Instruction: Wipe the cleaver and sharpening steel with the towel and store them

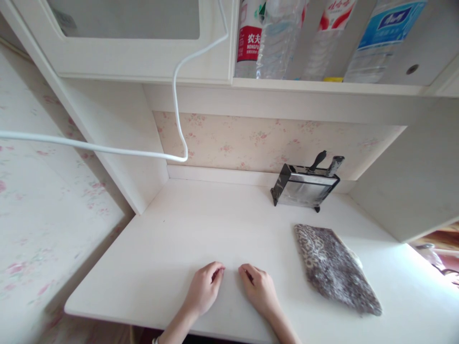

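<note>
From my head view, here's my left hand [205, 287], curled into a loose fist, thumb tip against the bent forefinger, and my right hand [261, 289] mirrors it, fingers folded in, a small gap between the two. Both rest near the front edge of a smooth, matte white desktop [215, 220]. Right of my right hand, well apart from it, lies the cloth [335, 267]: fluffy, mottled grey-brown, folded into a slanted slab, leopard-like rings at its far left corner. Behind it stands a boxy holder [303, 191], black-framed with a shiny panel, two handles [318, 160] poking up at a tilt. Floral wallpaper [229, 143] backs it all. Up top, clear ribbed plastic bottles [279, 43] crowd the shelf, and a glossy white cable [107, 150] bends across.
</note>
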`<state>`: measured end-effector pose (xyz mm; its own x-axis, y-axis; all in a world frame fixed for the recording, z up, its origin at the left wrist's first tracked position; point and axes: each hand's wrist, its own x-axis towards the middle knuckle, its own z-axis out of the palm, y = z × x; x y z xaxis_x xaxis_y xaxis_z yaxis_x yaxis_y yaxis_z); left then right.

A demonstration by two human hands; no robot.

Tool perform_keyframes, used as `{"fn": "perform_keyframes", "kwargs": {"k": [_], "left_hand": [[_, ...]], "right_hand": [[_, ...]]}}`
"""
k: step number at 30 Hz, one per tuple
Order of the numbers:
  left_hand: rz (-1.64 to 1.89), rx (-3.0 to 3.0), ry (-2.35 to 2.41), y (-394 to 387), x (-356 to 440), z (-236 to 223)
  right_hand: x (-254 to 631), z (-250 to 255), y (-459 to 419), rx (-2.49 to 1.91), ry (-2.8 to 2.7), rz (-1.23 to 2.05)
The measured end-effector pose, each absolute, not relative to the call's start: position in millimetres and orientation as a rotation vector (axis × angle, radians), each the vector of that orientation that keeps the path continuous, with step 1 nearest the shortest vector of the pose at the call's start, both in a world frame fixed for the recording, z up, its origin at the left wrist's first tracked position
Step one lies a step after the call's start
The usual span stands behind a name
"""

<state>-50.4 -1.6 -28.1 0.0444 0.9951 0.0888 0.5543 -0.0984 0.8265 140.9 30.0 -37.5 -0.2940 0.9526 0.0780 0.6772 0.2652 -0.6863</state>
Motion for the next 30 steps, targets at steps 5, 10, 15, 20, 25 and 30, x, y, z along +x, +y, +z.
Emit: {"fn": "perform_keyframes", "kwargs": {"k": [5,10,15,20,25,30], "left_hand": [[0.947,1.715,1.567,-2.0,-51.4,-30.5],[0.976,1.721,1.582,-3.8,-52.4,-32.1],[0.99,1.727,1.589,-7.0,-53.4,-31.0],[0.993,1.719,1.579,-10.6,-54.2,-29.3],[0.976,1.715,1.556,-10.4,-53.8,-27.9],[0.968,1.707,1.541,-7.3,-53.3,-27.6]], "right_hand": [[141.1,-40.0,34.3,-1.476,-2.001,0.763],[141.4,-41.7,35.3,-1.49,-1.99,0.753],[141.3,-42.2,33.6,-1.484,-2.0,0.732],[141.8,-40.5,30.2,-1.479,-2.03,0.714],[140.9,-37.7,27.7,-1.48,-2.067,0.711],[138.9,-37.0,27.9,-1.489,-2.075,0.721]]}}
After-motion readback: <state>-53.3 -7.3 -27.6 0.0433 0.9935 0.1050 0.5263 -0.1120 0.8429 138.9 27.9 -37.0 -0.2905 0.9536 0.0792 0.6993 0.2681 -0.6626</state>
